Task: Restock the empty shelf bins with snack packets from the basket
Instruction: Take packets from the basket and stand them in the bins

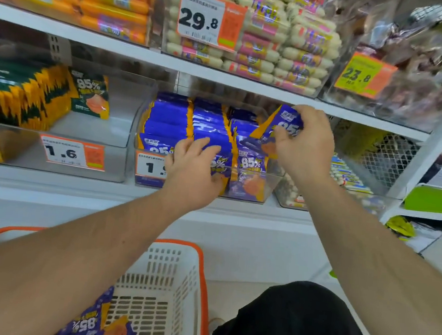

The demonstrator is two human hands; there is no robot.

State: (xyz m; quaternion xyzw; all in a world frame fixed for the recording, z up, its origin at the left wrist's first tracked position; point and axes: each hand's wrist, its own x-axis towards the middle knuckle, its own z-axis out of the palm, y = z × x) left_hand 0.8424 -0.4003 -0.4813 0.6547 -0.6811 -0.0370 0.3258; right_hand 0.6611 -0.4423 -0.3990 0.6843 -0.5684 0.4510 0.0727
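Head view: right hand grips purple packet above bin.

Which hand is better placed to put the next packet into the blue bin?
The right hand. It already grips a blue packet just above the right row of the bin. The left hand rests on packets in the middle row, probably only steadying them.

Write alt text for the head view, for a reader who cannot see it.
A right hand lowers a blue snack packet into a clear shelf bin of matching packets, while the left hand presses on the front rows. More packets lie in a basket below.
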